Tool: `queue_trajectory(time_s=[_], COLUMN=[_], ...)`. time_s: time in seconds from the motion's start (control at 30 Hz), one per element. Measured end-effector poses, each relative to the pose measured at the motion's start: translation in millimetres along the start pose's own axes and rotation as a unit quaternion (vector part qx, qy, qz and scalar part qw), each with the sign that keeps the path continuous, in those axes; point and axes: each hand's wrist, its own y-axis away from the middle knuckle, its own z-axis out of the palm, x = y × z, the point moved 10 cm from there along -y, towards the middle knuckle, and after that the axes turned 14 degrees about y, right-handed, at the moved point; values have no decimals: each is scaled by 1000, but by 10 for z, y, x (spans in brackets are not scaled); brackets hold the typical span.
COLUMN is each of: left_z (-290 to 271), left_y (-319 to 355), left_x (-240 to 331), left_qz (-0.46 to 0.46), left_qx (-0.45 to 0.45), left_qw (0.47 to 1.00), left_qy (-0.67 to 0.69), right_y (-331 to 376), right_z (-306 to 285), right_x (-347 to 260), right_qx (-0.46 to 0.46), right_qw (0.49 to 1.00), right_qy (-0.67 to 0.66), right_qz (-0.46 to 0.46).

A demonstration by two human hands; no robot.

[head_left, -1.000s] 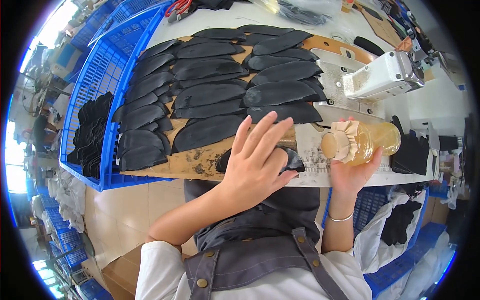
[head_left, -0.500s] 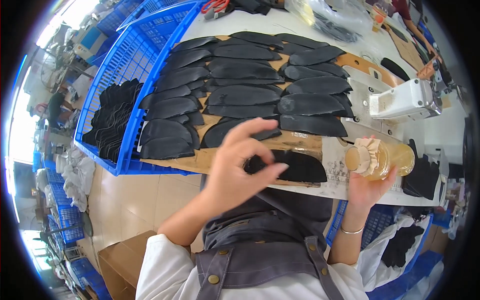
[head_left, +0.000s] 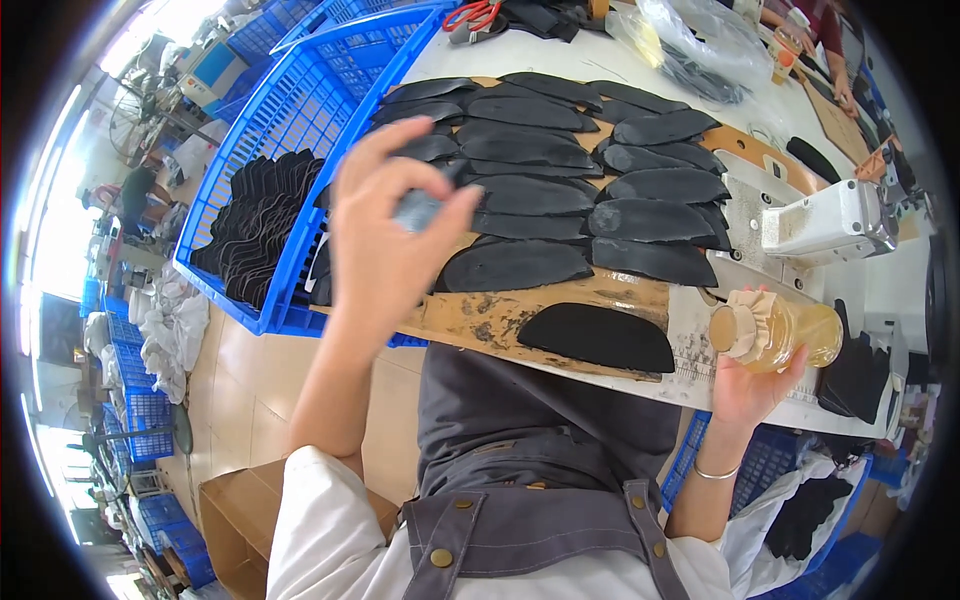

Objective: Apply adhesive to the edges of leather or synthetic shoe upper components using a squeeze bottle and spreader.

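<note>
My left hand (head_left: 385, 235) is over the left rows of black curved pieces (head_left: 532, 197), a little blurred. Its thumb and fingers curve into a ring with a gap between their tips, and I see nothing held in it. My right hand (head_left: 752, 385) grips a clear jar (head_left: 800, 335) of yellowish liquid, lying on its side, with a wrinkled tan cover over its left end. A single matte black half-oval piece (head_left: 600, 338) lies on the brown board (head_left: 470, 330) near the front edge, left of the jar. The pieces overlap in three columns.
A blue crate (head_left: 265, 325) with stacked black pieces stands at the left. On the right is a white machine arm (head_left: 825, 220), with more black pieces (head_left: 855, 375) near the table's right end. Red-handled scissors (head_left: 470, 14) and clear plastic bags (head_left: 690, 45) lie at the back.
My left hand has moved left and away from me, from the single black piece to the left rows. The right hand still holds the jar. The whole view has shifted slightly.
</note>
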Motion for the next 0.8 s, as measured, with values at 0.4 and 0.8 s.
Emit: queue_trajectory(time_s=[0.4,0.8], left_z=[1128,1123], left_y=[209,209], left_x=[14,110], left_qz=[133,194], left_qx=[-260,-284], left_qw=[955,939], left_qy=[44,-13], right_y=[26,28], right_z=[2,53], right_x=[21,25], right_qx=[28,0], right_qw=[999,1000], right_qy=[-24,-13], right_qz=[10,8])
